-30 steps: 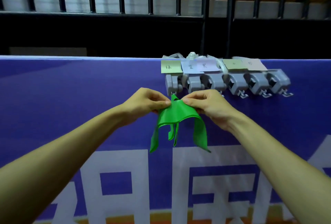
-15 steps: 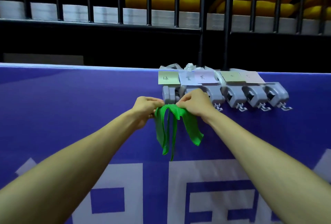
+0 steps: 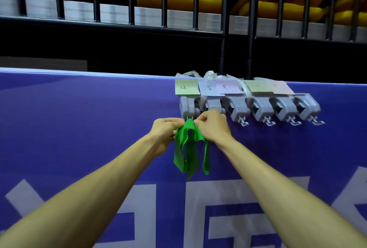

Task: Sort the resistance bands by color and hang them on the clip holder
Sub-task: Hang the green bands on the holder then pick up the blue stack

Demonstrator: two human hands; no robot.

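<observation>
Green resistance band (image 3: 187, 148) now sits just under the leftmost clip (image 3: 187, 106) of the clip holder (image 3: 264, 97), a little right of centre in the frame. A second ago it is lower and well short of the rack, spread between both hands. Now it is raised, so its bunched top fold meets the small hook under that clip and its loops hang down against the purple banner (image 3: 79, 120).

Our left hand (image 3: 165, 130) pinches the fold from the left, fingers curled on the fabric. Our right hand (image 3: 213, 126) pinches it from the right, thumb and forefinger closed on the band. We cannot tell whether the fold is already over the hook, because our fingertips hide it.

A green note (image 3: 186, 87) sits directly above this clip, so we judge the slot matches the colour. Four clips further right (image 3: 284, 109) show bare hooks. We judge the hanging step is nearly done: seat the fold on the hook, then release and see that it holds.
</observation>
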